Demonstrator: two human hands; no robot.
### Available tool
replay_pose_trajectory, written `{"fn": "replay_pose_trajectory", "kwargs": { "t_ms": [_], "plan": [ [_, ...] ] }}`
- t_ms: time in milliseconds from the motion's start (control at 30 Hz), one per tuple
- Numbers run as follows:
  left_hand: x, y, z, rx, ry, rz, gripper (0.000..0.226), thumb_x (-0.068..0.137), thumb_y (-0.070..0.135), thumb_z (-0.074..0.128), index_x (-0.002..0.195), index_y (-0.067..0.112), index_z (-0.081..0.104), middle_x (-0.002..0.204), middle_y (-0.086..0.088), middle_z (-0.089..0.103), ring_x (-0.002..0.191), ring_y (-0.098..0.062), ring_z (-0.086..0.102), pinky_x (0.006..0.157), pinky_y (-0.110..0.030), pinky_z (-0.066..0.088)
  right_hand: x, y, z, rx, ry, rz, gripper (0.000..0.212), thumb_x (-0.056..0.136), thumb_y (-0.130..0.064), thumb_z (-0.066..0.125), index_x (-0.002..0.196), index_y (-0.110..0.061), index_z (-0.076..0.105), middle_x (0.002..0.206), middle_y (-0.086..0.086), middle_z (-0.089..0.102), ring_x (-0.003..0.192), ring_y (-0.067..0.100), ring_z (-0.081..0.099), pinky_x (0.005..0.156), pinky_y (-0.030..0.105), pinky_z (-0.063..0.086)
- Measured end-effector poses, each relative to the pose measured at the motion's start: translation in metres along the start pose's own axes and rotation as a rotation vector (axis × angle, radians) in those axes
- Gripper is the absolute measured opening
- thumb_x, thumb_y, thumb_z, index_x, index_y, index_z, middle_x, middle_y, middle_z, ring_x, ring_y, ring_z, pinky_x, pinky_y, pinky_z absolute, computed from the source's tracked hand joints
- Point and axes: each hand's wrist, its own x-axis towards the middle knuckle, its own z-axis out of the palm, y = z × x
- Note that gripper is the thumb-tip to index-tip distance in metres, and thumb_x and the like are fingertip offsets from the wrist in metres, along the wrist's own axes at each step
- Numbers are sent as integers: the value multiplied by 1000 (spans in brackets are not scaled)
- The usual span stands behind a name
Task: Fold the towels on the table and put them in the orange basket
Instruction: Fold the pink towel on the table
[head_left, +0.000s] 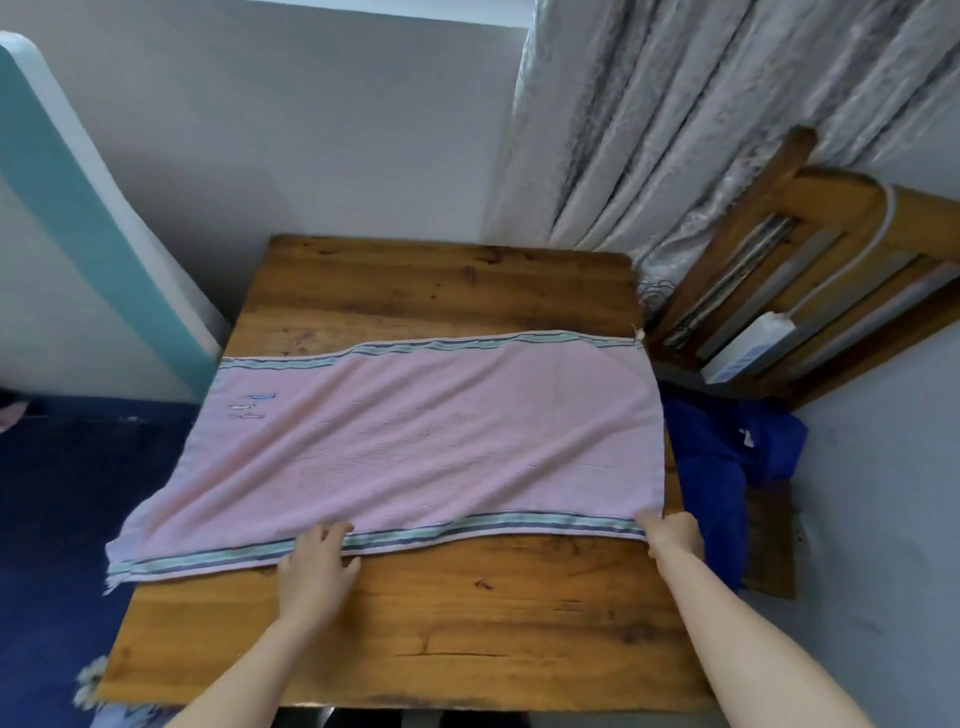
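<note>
A pink towel (415, 441) with teal and blue striped borders lies spread flat across the wooden table (441, 623), its left end hanging over the table's left edge. My left hand (317, 561) rests on the near striped border, its fingers bent over the hem. The near right corner of the towel is pinched by my right hand (672, 532) at the table's right edge. No orange basket is in view.
A wooden chair (810, 249) stands at the right with a white power strip (748, 348) and blue cloth (727, 457) on it. Grey curtains (701, 119) hang behind. A teal and white board (78, 234) leans at left. More fabric (93, 680) shows at the table's near left corner.
</note>
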Motion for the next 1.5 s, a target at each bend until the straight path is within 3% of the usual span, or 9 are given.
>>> {"fn": "replay_pose_trajectory", "kwargs": {
  "t_ms": [367, 567, 700, 867, 1000, 1133, 1267, 1333, 1500],
  "plan": [
    [-27, 67, 18, 85, -172, 177, 9, 85, 24, 48, 86, 32, 45, 109, 3, 61, 107, -18, 54, 83, -28, 39, 13, -4, -76, 416, 165, -24, 23, 81, -9, 56, 60, -4, 47, 64, 13, 50, 67, 31, 54, 62, 39, 46],
    [-33, 61, 16, -125, -266, 150, 12, 87, 26, 50, 94, 26, 60, 106, 1, 64, 98, -18, 60, 83, -26, 44, -52, -76, -54, 426, 186, -359, 7, 84, -6, 54, 87, -8, 47, 82, 6, 50, 74, 25, 48, 68, 34, 38],
    [-20, 24, -8, -379, -177, -12, 9, 88, 20, 50, 83, 20, 58, 90, -2, 61, 82, -19, 55, 77, -30, 48, -137, -126, 5, 292, 45, -742, 17, 85, -3, 54, 74, -11, 43, 67, 1, 44, 65, 21, 45, 54, 27, 33],
    [2, -54, -33, -553, 121, -523, 27, 89, 18, 46, 111, 10, 60, 120, -17, 53, 109, -35, 47, 84, -38, 41, -235, -131, 114, 1, -302, -1105, 28, 80, -3, 59, 73, -20, 38, 82, 9, 64, 74, 29, 56, 60, 31, 36],
    [0, -110, -35, -698, 118, -804, 33, 91, 22, 50, 119, 5, 51, 125, -26, 45, 113, -41, 44, 95, -43, 37, -271, -105, 197, -200, -515, -1004, 16, 81, -4, 52, 94, -12, 50, 77, 11, 56, 80, 38, 55, 59, 33, 27],
    [-3, -136, -26, -832, 75, -759, 27, 86, 19, 62, 106, 3, 54, 109, -21, 58, 95, -36, 54, 78, -39, 43, -277, -88, 241, -299, -536, -815, 39, 84, -5, 50, 122, -16, 48, 61, 0, 48, 66, 24, 46, 49, 29, 28],
    [-3, -137, -28, -914, 31, -728, 14, 85, 15, 62, 92, 10, 51, 95, -12, 57, 83, -27, 50, 69, -32, 40, -280, -90, 249, -220, -467, -700, 23, 83, -6, 55, 103, -16, 59, 82, 6, 62, 81, 22, 54, 60, 27, 32],
    [-5, -136, -31, -959, 34, -732, 9, 86, 10, 60, 90, 11, 52, 90, -7, 54, 81, -26, 49, 66, -30, 39, -286, -94, 247, -139, -438, -699, 11, 81, -5, 57, 84, -16, 57, 68, -2, 54, 77, 22, 52, 62, 26, 33],
    [-12, -146, -28, -1139, 48, -721, 13, 78, 2, 60, 89, 11, 60, 83, -13, 65, 71, -25, 54, 64, -33, 44, -313, -94, 249, -131, -518, -907, 12, 83, -9, 59, 75, -19, 58, 68, -6, 54, 64, 11, 46, 61, 26, 36]
  ]
}}
